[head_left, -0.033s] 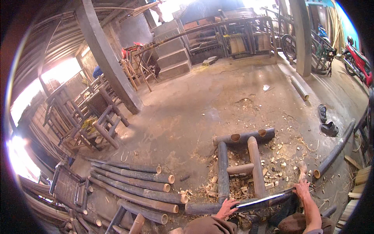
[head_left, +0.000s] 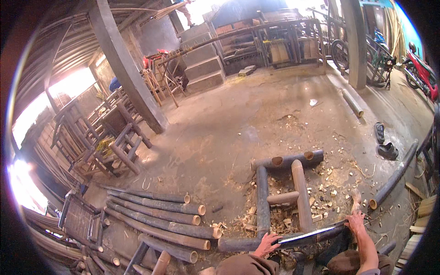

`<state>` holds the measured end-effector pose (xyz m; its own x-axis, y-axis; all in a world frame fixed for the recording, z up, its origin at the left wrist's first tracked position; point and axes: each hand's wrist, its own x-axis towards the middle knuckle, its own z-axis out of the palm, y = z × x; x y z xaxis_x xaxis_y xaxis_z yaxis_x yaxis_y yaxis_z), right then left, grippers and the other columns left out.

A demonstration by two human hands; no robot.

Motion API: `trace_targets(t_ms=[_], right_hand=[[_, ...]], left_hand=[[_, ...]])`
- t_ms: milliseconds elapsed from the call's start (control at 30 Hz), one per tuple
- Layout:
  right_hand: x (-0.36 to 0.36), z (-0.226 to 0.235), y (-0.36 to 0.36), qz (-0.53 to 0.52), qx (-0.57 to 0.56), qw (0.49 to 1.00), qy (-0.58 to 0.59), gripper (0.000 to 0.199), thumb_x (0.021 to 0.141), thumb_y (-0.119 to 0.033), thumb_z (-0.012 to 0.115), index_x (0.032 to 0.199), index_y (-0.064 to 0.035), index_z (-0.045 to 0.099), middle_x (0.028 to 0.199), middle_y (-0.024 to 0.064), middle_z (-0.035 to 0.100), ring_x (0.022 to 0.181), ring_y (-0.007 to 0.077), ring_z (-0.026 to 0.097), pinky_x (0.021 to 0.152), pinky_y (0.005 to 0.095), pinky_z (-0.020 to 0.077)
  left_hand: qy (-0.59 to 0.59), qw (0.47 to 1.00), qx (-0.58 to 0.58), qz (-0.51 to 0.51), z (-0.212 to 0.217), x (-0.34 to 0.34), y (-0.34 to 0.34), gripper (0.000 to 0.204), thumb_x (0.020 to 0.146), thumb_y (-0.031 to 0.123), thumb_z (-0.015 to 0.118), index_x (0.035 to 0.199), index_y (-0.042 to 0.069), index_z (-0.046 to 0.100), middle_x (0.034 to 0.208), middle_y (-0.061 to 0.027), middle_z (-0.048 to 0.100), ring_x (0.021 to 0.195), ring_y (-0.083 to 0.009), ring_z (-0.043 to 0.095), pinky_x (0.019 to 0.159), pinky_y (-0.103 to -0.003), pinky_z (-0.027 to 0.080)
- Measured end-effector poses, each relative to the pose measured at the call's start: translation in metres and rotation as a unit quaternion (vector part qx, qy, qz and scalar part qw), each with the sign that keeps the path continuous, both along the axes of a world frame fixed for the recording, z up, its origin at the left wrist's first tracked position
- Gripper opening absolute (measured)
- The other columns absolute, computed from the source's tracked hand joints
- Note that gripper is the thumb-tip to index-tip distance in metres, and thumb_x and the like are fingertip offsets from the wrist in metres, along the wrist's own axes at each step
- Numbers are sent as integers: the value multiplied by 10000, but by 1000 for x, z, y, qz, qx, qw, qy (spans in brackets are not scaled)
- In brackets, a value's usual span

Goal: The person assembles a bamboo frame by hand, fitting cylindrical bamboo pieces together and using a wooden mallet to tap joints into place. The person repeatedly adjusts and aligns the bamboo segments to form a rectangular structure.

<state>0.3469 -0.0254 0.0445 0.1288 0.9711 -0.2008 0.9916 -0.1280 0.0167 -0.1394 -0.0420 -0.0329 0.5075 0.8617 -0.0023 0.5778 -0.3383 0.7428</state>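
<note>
Left hand point(head_left: 265, 246) and right hand point(head_left: 355, 222) flank a shiny strip point(head_left: 311, 234); I cannot tell either grip's closure; any lettering blurs.

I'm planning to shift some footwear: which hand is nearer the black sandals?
Right. The right hand is below the black sandals in view, somewhat to their left; the left hand is lower and much farther left.

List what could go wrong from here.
1. Bright, straight, narrow strip runs between the left hand and right hand; if it's a blade, which I can't confirm, a slip could cut.
2. Loose, pale wood chips in and around the dark-and-tan bamboo frame could make footing slippery.
3. Long, round, brownish-black bamboo poles lying side by side might roll if knocked.
</note>
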Motion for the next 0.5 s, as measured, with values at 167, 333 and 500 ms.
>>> trace_targets(t_ms=[167,333,500], right_hand=[[-4,11,-1,0,-14,999,47,311,748,-360,767,1042,-272,714,1187,128,554,1229,444,432,998,623,336],[1,-3,-3,6,13,1000,22,301,736,-344,786,1030,-310,733,1228,111,548,1233,414,444,989,596,366],[1,-3,0,-6,-12,1000,27,314,735,-345,784,1041,-307,728,1267,129,528,1258,423,432,1010,600,353]], left_hand=[[3,1000,-1,6,-2,-2,1,467,888,316,664,1330,213,552,1318,-116,555,1281,-322,480,1132,-582,208],[4,1000,10,1,-11,-2,3,493,897,327,650,1352,180,525,1324,-107,557,1287,-297,480,1127,-586,212],[7,1000,23,5,-9,0,2,498,902,315,645,1348,139,514,1336,-102,547,1288,-288,478,1133,-571,211]])
